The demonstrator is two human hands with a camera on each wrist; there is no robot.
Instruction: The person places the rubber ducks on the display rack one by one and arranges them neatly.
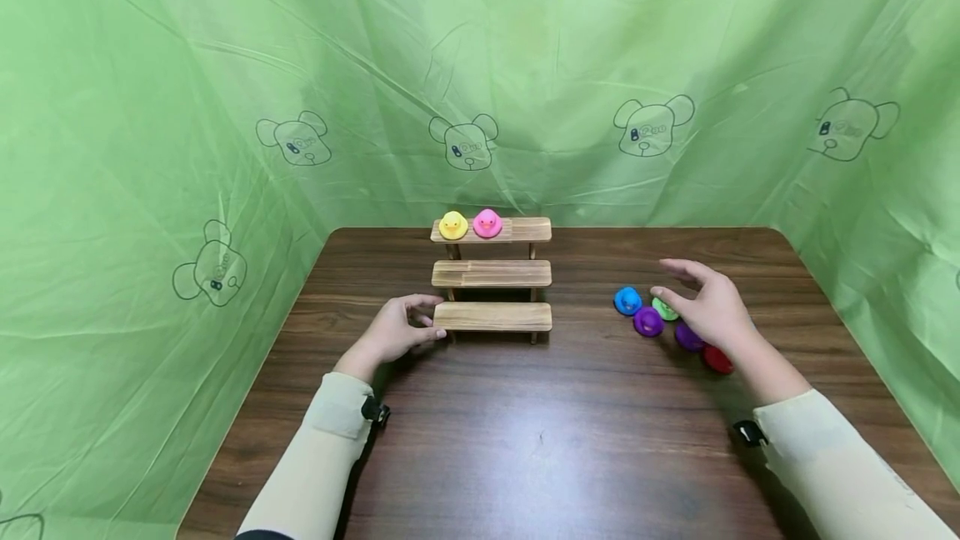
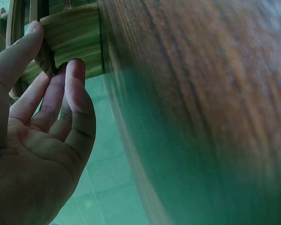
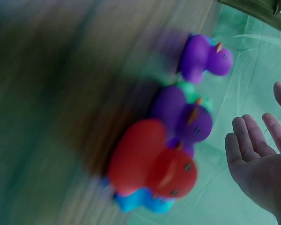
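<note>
A three-step wooden display shelf stands at the middle of the table's far side. On its top step sit a yellow rubber duck and a pink rubber duck. My left hand grips the left end of the lowest step, thumb and fingers on its edge in the left wrist view. Above a cluster of ducks on the right hovers my right hand, fingers apart and holding nothing. Below it lie a blue duck, a purple duck, a partly covered green duck, a darker purple duck and a red duck.
Another blue duck shows beside the red one in the right wrist view. The dark wooden tabletop reaches to a green cloth hanging behind and at both sides.
</note>
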